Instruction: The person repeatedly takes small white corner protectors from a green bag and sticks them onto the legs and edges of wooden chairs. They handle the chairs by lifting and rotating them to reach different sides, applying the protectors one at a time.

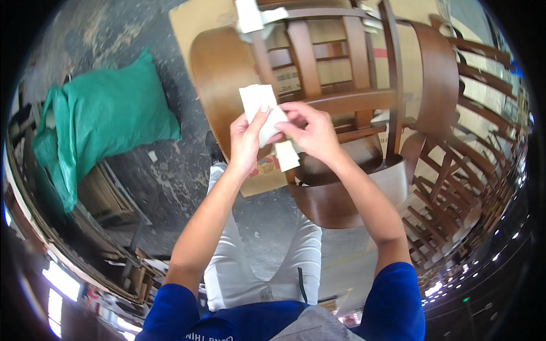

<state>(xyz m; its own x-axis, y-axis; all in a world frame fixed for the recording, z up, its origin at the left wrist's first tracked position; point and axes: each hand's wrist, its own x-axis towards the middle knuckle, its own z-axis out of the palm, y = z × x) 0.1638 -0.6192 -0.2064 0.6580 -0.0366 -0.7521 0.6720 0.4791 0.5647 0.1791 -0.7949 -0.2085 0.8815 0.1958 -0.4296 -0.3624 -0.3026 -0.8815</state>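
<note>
Both my hands hold a pale cream strip of thin wrapping sheet [259, 95] over a post of a brown wooden chair [357, 102]. My left hand [247, 136] grips the strip from the left, its thumb pressed on top. My right hand [310, 129] pinches the strip's right edge between thumb and fingers. A lower end of the same pale material [287, 157] hangs below the hands. How the strip runs round the post is hidden behind my fingers. At the chair's far corner, another white wrap [249, 16] covers the wood.
Flattened cardboard [185, 23] lies under the chair. To the left, a stuffed green sack [116, 111] rests on the stained dark floor [170, 170]. More brown wooden chairs [449, 187] crowd the right side. Boards and frames [108, 199] stand at lower left.
</note>
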